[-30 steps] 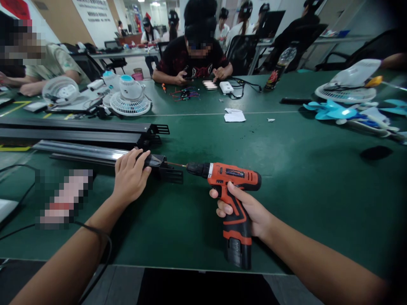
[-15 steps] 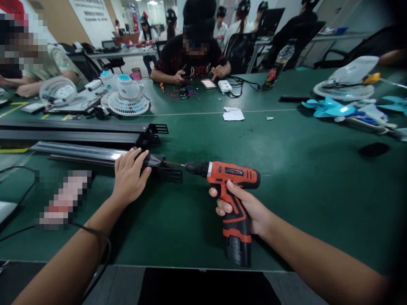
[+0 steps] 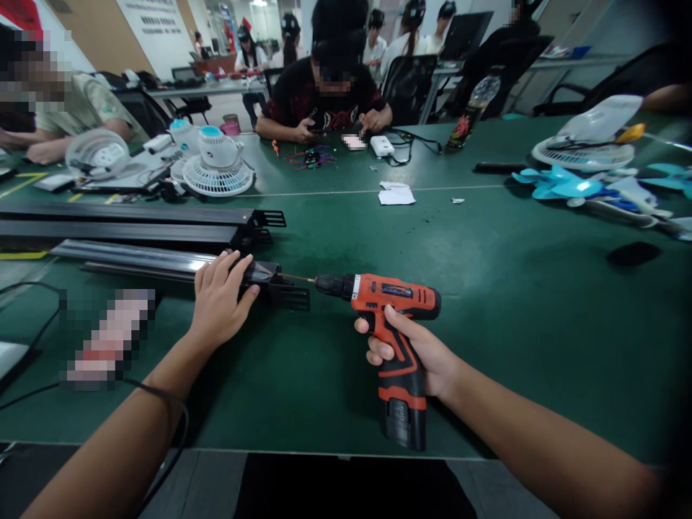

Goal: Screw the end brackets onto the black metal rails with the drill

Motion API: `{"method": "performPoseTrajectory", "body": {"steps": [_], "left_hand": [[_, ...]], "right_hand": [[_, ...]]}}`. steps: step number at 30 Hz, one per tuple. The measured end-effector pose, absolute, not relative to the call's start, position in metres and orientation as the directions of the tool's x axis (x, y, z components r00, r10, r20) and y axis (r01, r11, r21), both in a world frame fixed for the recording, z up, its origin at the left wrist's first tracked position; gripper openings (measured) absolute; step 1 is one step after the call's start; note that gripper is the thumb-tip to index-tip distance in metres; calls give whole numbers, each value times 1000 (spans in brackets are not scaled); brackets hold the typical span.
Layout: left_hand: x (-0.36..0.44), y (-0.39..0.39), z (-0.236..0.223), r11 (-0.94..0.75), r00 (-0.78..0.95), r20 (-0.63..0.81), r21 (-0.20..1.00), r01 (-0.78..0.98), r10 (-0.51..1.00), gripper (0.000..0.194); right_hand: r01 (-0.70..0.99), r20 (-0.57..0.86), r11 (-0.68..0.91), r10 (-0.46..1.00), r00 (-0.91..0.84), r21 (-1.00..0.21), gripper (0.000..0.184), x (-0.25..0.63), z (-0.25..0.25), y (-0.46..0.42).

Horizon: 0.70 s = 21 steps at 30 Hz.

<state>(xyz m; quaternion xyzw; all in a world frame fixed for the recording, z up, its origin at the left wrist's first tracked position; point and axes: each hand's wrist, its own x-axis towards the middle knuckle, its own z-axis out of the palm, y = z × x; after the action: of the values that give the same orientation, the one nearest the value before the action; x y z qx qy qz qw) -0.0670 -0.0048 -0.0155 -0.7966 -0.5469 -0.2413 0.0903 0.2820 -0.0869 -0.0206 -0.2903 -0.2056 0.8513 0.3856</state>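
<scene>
My right hand (image 3: pixel 419 355) is wrapped round the grip of an orange and black cordless drill (image 3: pixel 393 324). The drill's thin bit points left and reaches the black end bracket (image 3: pixel 281 285) of a long dark metal rail (image 3: pixel 135 259) lying on the green table (image 3: pixel 486 303). My left hand (image 3: pixel 219 299) lies flat on top of that rail near its right end, fingers stretched out, pressing it down.
Two more black rails (image 3: pixel 130 222) lie behind the first. Small white fans (image 3: pixel 217 167) stand at the back left, blue fan blades (image 3: pixel 567 187) and a fan grille (image 3: pixel 584 153) at the right. Paper scraps (image 3: pixel 396 194) lie mid-table. A person (image 3: pixel 329 94) sits opposite with wires (image 3: pixel 311 157).
Nothing has visibly changed apart from a slight shift of the view; both hands and the drill keep their places.
</scene>
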Motion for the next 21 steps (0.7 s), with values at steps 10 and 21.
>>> {"method": "performPoseTrajectory", "body": {"steps": [10, 21], "left_hand": [[-65, -10, -13, -392, 279, 485, 148, 908, 829, 56], [-73, -33, 2, -467, 338, 520, 137, 873, 784, 43]], "right_hand": [[-511, -326, -604, 781, -532, -612, 44, 283, -22, -85], [-500, -295, -565, 802, -520, -657, 40, 283, -22, -81]]}}
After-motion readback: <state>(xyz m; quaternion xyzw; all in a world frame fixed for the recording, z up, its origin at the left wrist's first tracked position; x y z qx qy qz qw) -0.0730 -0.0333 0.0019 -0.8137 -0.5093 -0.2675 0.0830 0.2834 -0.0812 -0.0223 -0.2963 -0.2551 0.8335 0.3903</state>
